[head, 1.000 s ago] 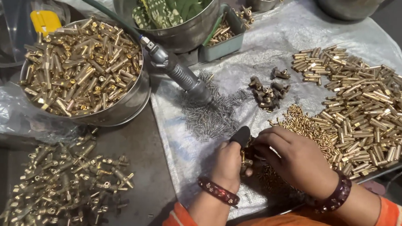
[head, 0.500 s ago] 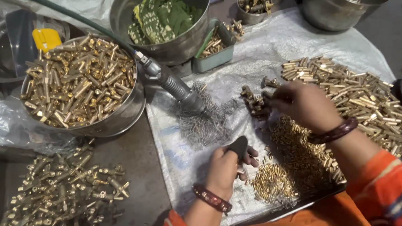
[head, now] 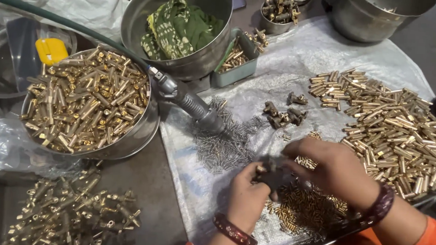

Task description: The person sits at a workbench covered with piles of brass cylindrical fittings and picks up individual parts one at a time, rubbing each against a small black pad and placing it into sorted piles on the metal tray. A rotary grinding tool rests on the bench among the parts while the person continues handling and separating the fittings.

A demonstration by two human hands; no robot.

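My left hand (head: 246, 195) grips a small dark holder block (head: 273, 178) above a heap of tiny brass pins (head: 307, 207). My right hand (head: 334, 169) meets it from the right, fingertips pinched on the block's top; whatever small part is between them is hidden. Just beyond lie a few dark brass fittings (head: 283, 114) and a patch of small steel springs (head: 227, 145) on the plastic sheet (head: 299, 62). A pneumatic tool (head: 187, 100) with a green hose rests on the springs.
A steel bowl of brass tubes (head: 84, 104) stands at the left, assembled brass fittings (head: 72, 211) heaped below it. A large pile of brass tubes (head: 399, 128) lies at the right. A steel pot with green cloth (head: 178, 27) and a small tray (head: 235, 59) stand behind.
My right hand reached out to the dark fittings half a second ago and has come back to the block in my left hand. The left hand stayed put.
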